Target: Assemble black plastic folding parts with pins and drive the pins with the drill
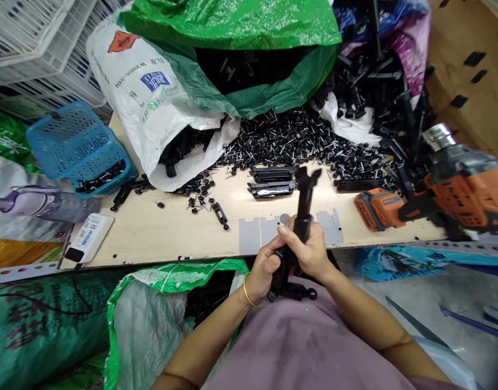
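Close to my body, just over the table's front edge, both hands are closed around a long black plastic part (305, 200) with a forked top end. My right hand (314, 252) wraps its shaft, thumb laid across the front. Lower down, my left hand (265, 268) grips the black pieces at its base; how they join is hidden by the fingers. A black arm with a ball end (301, 292) sticks out below the hands, against my shirt. Beyond the forked end, black rectangular parts (271, 188) lie in short rows on the table (171, 233).
A heap of black-headed pins (273, 135) spreads across the back. Behind it stand a white sack (130, 92) and a green sack (232, 27) of black parts. An orange power tool (464, 189) lies right; a blue basket (62, 141) and purple bottle (49, 203) are left.
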A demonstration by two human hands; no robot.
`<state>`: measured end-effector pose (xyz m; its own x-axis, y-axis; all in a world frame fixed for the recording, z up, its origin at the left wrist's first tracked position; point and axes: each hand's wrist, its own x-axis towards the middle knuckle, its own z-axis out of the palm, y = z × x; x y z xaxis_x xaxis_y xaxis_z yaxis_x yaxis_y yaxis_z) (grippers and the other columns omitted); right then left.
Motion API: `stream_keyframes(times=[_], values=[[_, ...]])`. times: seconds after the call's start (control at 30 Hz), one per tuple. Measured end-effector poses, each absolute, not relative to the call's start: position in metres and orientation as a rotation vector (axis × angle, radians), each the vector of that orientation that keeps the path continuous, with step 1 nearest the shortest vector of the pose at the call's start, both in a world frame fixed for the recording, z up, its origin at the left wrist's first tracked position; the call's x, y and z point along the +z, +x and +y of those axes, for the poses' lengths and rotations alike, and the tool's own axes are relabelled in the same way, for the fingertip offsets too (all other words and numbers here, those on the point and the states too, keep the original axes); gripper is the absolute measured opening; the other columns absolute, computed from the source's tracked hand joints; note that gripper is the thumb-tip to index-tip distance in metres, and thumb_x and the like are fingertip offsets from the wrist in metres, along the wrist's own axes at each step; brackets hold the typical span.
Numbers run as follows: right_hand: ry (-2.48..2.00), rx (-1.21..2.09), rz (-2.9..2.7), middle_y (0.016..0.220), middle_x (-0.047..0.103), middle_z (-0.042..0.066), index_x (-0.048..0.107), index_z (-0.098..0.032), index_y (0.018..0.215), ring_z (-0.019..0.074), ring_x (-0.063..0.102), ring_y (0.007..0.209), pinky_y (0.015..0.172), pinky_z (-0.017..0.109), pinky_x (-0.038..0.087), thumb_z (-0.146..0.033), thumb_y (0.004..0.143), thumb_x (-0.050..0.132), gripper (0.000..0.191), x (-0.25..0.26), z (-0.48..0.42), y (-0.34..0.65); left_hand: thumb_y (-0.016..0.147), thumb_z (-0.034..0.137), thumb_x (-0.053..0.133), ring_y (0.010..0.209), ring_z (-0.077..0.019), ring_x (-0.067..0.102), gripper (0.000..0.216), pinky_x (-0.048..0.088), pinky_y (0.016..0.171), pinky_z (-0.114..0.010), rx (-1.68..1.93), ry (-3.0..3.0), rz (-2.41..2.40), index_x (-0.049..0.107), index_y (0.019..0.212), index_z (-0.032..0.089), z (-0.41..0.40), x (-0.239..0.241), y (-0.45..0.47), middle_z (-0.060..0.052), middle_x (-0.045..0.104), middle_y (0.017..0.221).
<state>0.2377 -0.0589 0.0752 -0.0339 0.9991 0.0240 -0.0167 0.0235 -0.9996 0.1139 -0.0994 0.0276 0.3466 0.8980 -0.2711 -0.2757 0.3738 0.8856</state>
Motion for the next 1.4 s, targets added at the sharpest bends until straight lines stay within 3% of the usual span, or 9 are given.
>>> stream_keyframes(times=[0.27, 0.47, 0.6, 0.7, 0.87, 1.0, 1.2, 1.3, 1.4], values=[[-1.190, 0.964, -1.143, 0.059, 0.056, 0.001, 0.055, -0.020, 0.057, 0.0142, 0.051, 0.058, 0.065, 0.032, 0.045, -0.041, 0.081, 0.059, 0.032, 0.067, -0.066, 0.231, 0.067, 0.076, 0.054, 0.100, -0.0282, 0.057, 0.075, 0.047, 0.087, -0.040, 0.918, 0.907, 0.881, 0.059, 0.109, 0.013, -0.095, 0.026, 0.113, -0.012, 0.062, 0.105], [-1.292, 1.209, -1.210, 0.050, 0.055, 0.000, 0.057, -0.017, 0.051, 0.0112, 0.051, 0.050, 0.053, 0.025, 0.041, -0.043, 0.081, 0.059, 0.040, 0.068, -0.044, 0.236, 0.075, 0.078, 0.037, 0.062, -0.0182, 0.060, 0.081, 0.051, 0.059, -0.034, 0.731, 0.728, 0.833, 0.044, 0.128, 0.017, -0.083, 0.018, 0.113, -0.008, 0.064, 0.084], [-1.380, 1.154, -0.972, 0.053, 0.058, 0.001, 0.059, -0.016, 0.056, 0.0122, 0.054, 0.050, 0.053, 0.024, 0.043, -0.049, 0.079, 0.059, 0.040, 0.052, -0.032, 0.240, 0.067, 0.074, 0.054, 0.096, -0.0284, 0.061, 0.095, 0.050, 0.083, -0.042, 0.591, 1.148, 0.891, 0.031, 0.139, 0.017, -0.074, 0.033, 0.102, -0.016, 0.057, 0.118], [-1.431, 1.063, -0.850, 0.052, 0.058, 0.001, 0.057, -0.016, 0.056, 0.0124, 0.053, 0.050, 0.054, 0.024, 0.043, -0.052, 0.078, 0.059, 0.042, 0.038, -0.026, 0.238, 0.045, 0.058, 0.082, 0.125, -0.0386, 0.040, 0.125, 0.037, 0.102, -0.051, 0.506, 1.672, 1.119, 0.018, 0.145, 0.018, -0.085, 0.045, 0.108, -0.019, 0.038, 0.138], [-1.423, 1.004, -0.839, 0.058, 0.057, 0.001, 0.055, -0.016, 0.058, 0.0130, 0.055, 0.057, 0.058, 0.025, 0.044, -0.054, 0.083, 0.051, 0.045, 0.030, -0.017, 0.235, 0.073, 0.027, 0.068, 0.113, -0.0326, 0.051, 0.095, 0.047, 0.088, -0.045, 0.551, 1.953, 1.737, 0.008, 0.146, 0.016, -0.099, 0.029, 0.140, -0.019, 0.048, 0.126], [-1.484, 1.019, -1.273, 0.081, 0.063, 0.004, 0.060, -0.017, 0.092, 0.0171, 0.059, 0.073, 0.066, 0.029, 0.047, -0.052, 0.084, 0.050, 0.037, 0.039, -0.025, 0.259, 0.077, 0.032, 0.064, 0.108, -0.0271, 0.057, 0.074, 0.051, 0.082, -0.036, 0.588, 1.999, 1.745, 0.024, 0.139, 0.020, -0.075, 0.017, 0.126, -0.013, 0.053, 0.124], [-1.367, 0.149, -2.233, 0.117, 0.055, 0.016, 0.049, -0.015, 0.118, 0.0291, 0.049, 0.112, 0.092, 0.043, 0.039, -0.039, 0.081, 0.061, 0.045, 0.074, -0.029, 0.314, 0.078, 0.029, 0.058, 0.103, -0.0232, 0.061, 0.057, 0.052, 0.080, -0.033, 0.335, 2.151, 1.636, 0.037, 0.130, 0.024, -0.048, 0.027, 0.070, -0.005, 0.058, 0.122], [-1.118, 0.158, -2.903, 0.088, 0.065, 0.011, 0.057, -0.014, 0.095, 0.0230, 0.061, 0.085, 0.078, 0.036, 0.042, -0.017, 0.085, 0.051, 0.012, 0.074, -0.018, 0.319, 0.074, 0.024, 0.057, 0.101, -0.0227, 0.061, 0.057, 0.050, 0.084, -0.034, 0.265, 2.274, 1.373, 0.040, 0.128, 0.024, -0.052, 0.032, 0.065, -0.004, 0.061, 0.117], [-1.035, 0.270, -3.197, 0.069, 0.064, 0.007, 0.057, -0.014, 0.086, 0.0182, 0.061, 0.060, 0.059, 0.029, 0.037, -0.015, 0.086, 0.048, 0.009, 0.068, -0.019, 0.318, 0.069, 0.018, 0.057, 0.096, -0.0257, 0.060, 0.058, 0.049, 0.086, -0.040, 0.222, 2.359, 1.293, 0.044, 0.126, 0.020, -0.071, 0.036, 0.076, -0.008, 0.063, 0.107]])
